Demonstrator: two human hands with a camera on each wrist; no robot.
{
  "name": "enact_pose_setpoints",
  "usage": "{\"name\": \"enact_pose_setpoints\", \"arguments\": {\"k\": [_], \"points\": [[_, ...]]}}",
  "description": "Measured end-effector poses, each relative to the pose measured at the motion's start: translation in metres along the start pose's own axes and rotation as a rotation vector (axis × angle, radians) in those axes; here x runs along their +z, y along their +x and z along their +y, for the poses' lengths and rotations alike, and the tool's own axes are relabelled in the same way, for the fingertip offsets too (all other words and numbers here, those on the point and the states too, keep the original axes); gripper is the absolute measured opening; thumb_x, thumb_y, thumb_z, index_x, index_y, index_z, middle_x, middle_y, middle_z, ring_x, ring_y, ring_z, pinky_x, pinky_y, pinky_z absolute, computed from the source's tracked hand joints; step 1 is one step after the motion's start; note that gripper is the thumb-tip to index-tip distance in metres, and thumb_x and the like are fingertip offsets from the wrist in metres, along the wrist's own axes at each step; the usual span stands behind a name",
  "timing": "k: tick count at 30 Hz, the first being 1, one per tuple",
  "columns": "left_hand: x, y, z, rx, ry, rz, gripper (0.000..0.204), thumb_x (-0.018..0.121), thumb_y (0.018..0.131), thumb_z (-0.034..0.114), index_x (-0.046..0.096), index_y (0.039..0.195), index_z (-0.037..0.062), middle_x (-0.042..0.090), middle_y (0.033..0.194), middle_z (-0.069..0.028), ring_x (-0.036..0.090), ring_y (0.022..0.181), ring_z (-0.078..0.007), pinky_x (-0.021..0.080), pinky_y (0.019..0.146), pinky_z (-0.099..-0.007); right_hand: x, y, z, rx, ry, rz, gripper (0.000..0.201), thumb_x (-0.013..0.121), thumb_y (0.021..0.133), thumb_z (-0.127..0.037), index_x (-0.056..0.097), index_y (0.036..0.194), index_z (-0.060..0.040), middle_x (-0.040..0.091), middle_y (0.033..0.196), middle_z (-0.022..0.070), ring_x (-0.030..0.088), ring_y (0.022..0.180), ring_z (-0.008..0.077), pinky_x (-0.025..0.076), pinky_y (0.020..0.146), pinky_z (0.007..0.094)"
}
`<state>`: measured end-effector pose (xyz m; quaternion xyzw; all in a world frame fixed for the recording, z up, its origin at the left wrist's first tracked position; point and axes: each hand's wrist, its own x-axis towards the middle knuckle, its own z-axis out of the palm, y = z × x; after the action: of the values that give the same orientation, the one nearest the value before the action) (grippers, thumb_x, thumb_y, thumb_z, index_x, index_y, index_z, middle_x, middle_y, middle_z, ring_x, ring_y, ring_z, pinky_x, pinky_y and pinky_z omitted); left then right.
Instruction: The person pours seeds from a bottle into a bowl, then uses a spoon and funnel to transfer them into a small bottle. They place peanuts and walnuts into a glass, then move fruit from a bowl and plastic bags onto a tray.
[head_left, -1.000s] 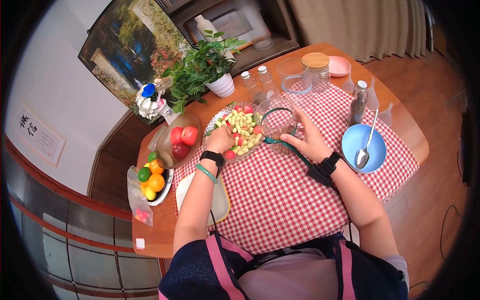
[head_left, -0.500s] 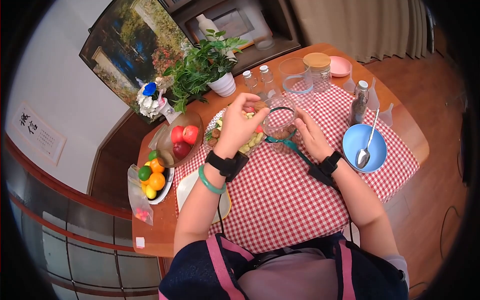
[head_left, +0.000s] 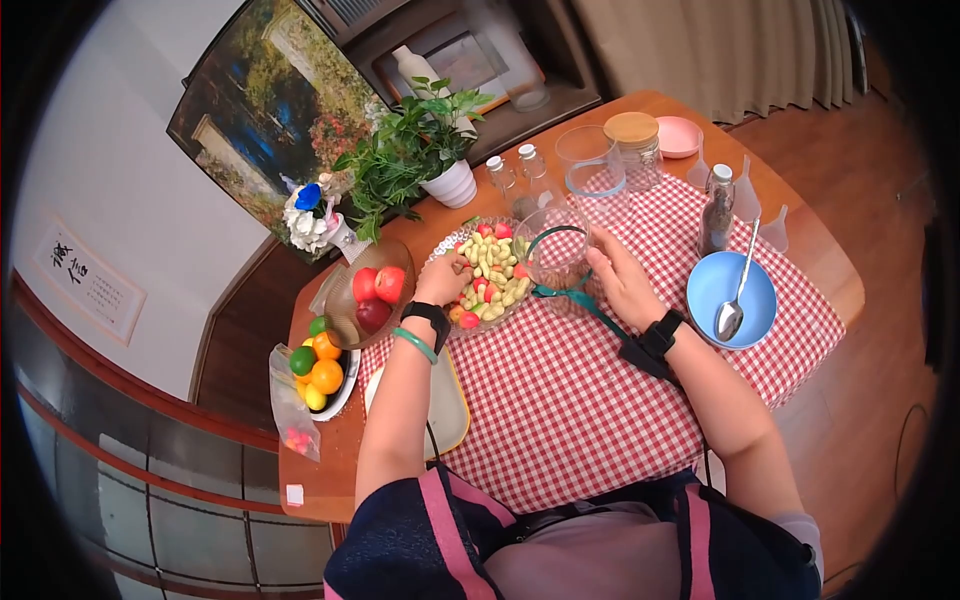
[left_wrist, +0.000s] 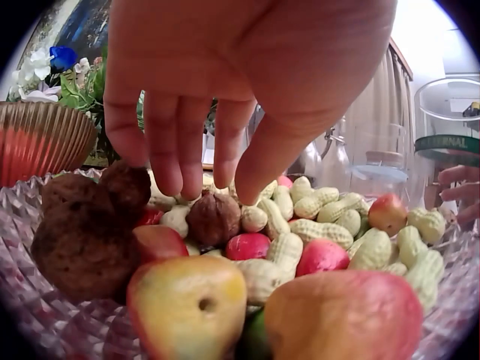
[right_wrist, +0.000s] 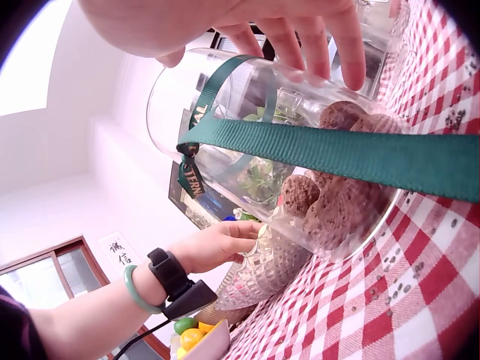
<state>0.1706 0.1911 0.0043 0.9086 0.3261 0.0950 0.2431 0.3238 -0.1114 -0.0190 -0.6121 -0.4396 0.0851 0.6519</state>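
My left hand (head_left: 440,281) reaches down into a cut-glass bowl (left_wrist: 19,244) of peanuts (head_left: 492,256), walnuts and small red fruits. In the left wrist view its fingers point down, fingertips right behind a walnut (left_wrist: 214,220), with the thumb apart at its right. Darker walnuts (left_wrist: 84,251) lie at the bowl's left side. On the cloth beside the bowl stands a clear glass jar (head_left: 545,250) with a green ribbon (right_wrist: 300,148) tied round it. Several walnuts (right_wrist: 341,214) lie at its bottom. Against the jar's right side, my right hand (head_left: 622,280) rests with fingers extended.
Left of the bowl are a brown ribbed bowl (head_left: 345,322) of red fruit and a plate of citrus (head_left: 325,376). A blue bowl (head_left: 755,300) with a spoon stands at right. Stoppered bottles (head_left: 533,175), a potted plant (head_left: 448,186) and a wooden-lidded jar (head_left: 632,128) stand at the back.
Half a second ago my left hand was raised beside the jar's mouth with a walnut; now it is back down in the bowl without it. My right hand stays at the jar.
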Motion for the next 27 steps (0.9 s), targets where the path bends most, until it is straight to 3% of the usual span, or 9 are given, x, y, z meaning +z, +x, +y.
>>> {"name": "enact_pose_setpoints", "arguments": {"k": [2,8,10,11,13,16,20,24,27], "points": [[0.006,0.003,-0.006,0.04,-0.032,-0.031,0.026,0.07,0.073,0.017,0.068,0.097,0.0062,0.068,0.085,-0.012,0.067,0.078,-0.0252,0.052,0.073,-0.0349,-0.001,0.0,-0.001,-0.002,-0.027,0.004,0.054,0.044,0.098,-0.036,0.039,0.135,0.0032,0.048,0.132,0.0233,0.049,0.12,0.0321,0.04,0.098,0.0361],[0.008,-0.01,0.021,-0.04,0.416,0.073,0.023,0.062,0.075,0.022,0.067,0.09,0.0063,0.067,0.096,-0.0175,0.065,0.09,-0.0328,0.051,0.08,-0.0437,0.0,0.001,0.004,0.009,0.007,-0.006,0.051,0.047,0.097,-0.031,0.04,0.133,0.0048,0.05,0.128,0.0241,0.049,0.12,0.0308,0.039,0.099,0.0355],[0.006,-0.012,0.032,-0.096,0.469,0.046,0.03,0.056,0.078,0.028,0.067,0.096,0.0062,0.065,0.105,-0.0201,0.063,0.097,-0.0344,0.051,0.081,-0.0453,0.0,-0.004,-0.011,0.274,0.135,-0.051,0.049,0.048,0.096,-0.028,0.042,0.131,0.0059,0.051,0.127,0.0252,0.049,0.121,0.0303,0.036,0.103,0.0351],[-0.004,-0.023,0.053,-0.142,0.518,-0.024,0.032,0.056,0.079,0.027,0.066,0.1,0.0062,0.065,0.104,-0.02,0.063,0.098,-0.0343,0.05,0.084,-0.0454,0.001,-0.003,-0.005,0.175,0.088,-0.019,0.049,0.049,0.095,-0.027,0.042,0.131,0.0062,0.05,0.129,0.0255,0.047,0.123,0.0318,0.034,0.105,0.0356],[0.0,-0.021,0.045,-0.113,0.47,0.07,0.034,0.057,0.078,0.027,0.066,0.105,0.0076,0.065,0.104,-0.0193,0.063,0.1,-0.033,0.044,0.092,-0.0464,0.002,-0.003,0.002,0.03,-0.051,0.032,0.049,0.05,0.095,-0.027,0.043,0.13,0.0065,0.049,0.13,0.0262,0.045,0.124,0.0341,0.033,0.106,0.0364],[-0.012,-0.024,0.051,-0.113,0.42,0.067,0.039,0.067,0.071,0.033,0.066,0.1,0.008,0.067,0.098,-0.016,0.064,0.093,-0.0327,0.044,0.089,-0.0449,-0.002,-0.004,-0.002,-0.032,-0.033,0.02,0.049,0.051,0.095,-0.028,0.044,0.129,0.0063,0.052,0.123,0.0256,0.051,0.116,0.034,0.038,0.1,0.0364],[-0.022,-0.034,0.075,0.115,0.078,0.422,0.04,0.074,0.067,0.035,0.064,0.094,0.0076,0.066,0.085,-0.0093,0.065,0.08,-0.0251,0.049,0.079,-0.0391,0.0,-0.003,0.006,0.009,-0.016,0.008,0.048,0.049,0.096,-0.029,0.044,0.129,0.0057,0.054,0.121,0.0242,0.053,0.113,0.0323,0.04,0.097,0.0358],[-0.03,-0.063,0.132,0.402,-0.415,0.363,0.037,0.078,0.067,0.028,0.062,0.093,0.0067,0.064,0.082,-0.0054,0.062,0.075,-0.016,0.05,0.068,-0.0305,0.002,-0.001,0.014,0.02,0.025,0.001,0.045,0.047,0.097,-0.028,0.044,0.129,0.0033,0.055,0.12,0.0211,0.055,0.111,0.029,0.042,0.094,0.0346],[-0.023,-0.082,0.156,0.525,-0.246,0.31,0.034,0.075,0.071,0.022,0.062,0.095,0.0024,0.06,0.081,-0.0054,0.057,0.075,-0.0128,0.048,0.07,-0.0273,0.0,-0.002,0.0,0.061,0.067,-0.016,0.044,0.047,0.097,-0.027,0.045,0.128,0.0034,0.056,0.118,0.0192,0.055,0.11,0.0267,0.042,0.094,0.0336]]}}
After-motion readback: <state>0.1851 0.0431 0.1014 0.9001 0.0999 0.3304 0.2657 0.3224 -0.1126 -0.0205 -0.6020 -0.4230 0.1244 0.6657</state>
